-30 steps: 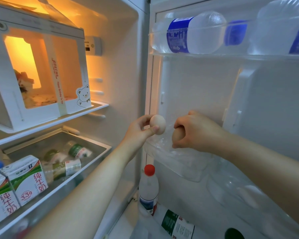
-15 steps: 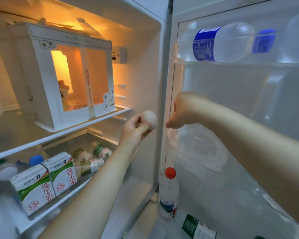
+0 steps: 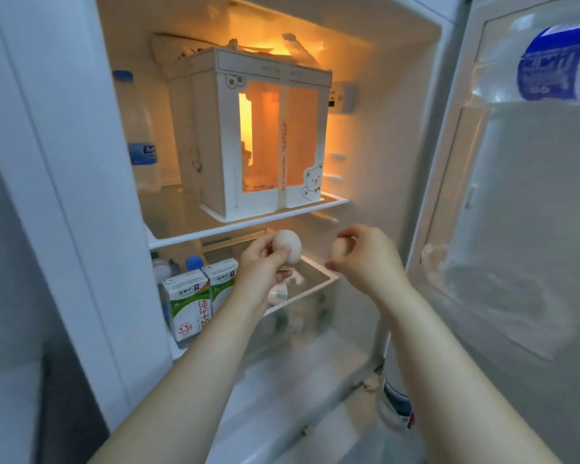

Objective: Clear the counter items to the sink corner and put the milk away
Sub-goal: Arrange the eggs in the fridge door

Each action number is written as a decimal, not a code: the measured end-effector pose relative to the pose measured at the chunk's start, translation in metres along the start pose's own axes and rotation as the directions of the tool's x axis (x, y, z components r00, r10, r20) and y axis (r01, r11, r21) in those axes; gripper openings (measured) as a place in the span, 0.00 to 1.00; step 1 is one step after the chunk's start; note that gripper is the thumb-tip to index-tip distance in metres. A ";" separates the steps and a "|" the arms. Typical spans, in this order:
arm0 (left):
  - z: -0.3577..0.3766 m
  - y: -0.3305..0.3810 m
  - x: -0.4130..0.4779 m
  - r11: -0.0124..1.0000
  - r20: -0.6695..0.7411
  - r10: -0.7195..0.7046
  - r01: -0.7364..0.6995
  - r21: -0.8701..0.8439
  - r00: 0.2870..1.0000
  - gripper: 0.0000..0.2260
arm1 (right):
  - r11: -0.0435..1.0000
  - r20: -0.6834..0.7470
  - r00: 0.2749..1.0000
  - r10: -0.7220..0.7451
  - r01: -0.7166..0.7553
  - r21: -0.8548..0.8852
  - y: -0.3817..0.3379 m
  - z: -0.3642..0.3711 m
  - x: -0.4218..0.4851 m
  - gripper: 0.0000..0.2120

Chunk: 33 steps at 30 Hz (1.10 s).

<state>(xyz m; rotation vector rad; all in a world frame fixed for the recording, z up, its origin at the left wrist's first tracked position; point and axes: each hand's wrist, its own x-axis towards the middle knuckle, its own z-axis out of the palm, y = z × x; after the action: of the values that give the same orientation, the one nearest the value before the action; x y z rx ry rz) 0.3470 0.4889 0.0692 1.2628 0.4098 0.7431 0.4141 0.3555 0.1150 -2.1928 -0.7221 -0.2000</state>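
The creamy-white egg [image 3: 287, 251] is paler than the tan egg [image 3: 336, 252]. The milk cartons [image 3: 188, 306] are white with green bands and red characters. The cake box [image 3: 228, 145] is white with a cartoon bear printed at one corner, and its window glows orange. The water bottle [image 3: 141, 135] is clear with a blue cap and label. The door bottle [image 3: 549, 72] has a blue label with white print.

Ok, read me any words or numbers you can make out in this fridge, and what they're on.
"3.3g": front milk carton.
"纯牛", red, same carton; the next character is partly hidden.
Cake box ribbon, door bottle label, shelf bottle label: too blurred to read.
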 end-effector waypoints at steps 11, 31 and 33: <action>-0.027 -0.018 -0.096 0.978 -0.228 0.086 -0.038 0.205 0.970 0.11 | 0.982 0.330 0.941 -0.079 0.016 0.189 0.012 0.024 -0.057 0.12; -0.147 -0.035 -0.351 0.938 -0.713 0.036 0.223 0.266 0.701 0.11 | 0.914 0.860 0.328 -0.391 0.245 0.323 -0.045 0.100 -0.264 0.22; -0.161 -0.034 -0.374 0.939 -0.752 0.043 0.230 0.254 0.658 0.10 | 0.903 0.865 0.281 -0.416 0.241 0.357 -0.056 0.109 -0.285 0.20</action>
<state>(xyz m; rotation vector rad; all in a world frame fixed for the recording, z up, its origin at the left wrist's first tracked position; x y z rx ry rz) -0.0125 0.3361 -0.0508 1.1746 1.3314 1.1334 0.1377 0.3421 -0.0255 -1.7936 -1.7741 1.0152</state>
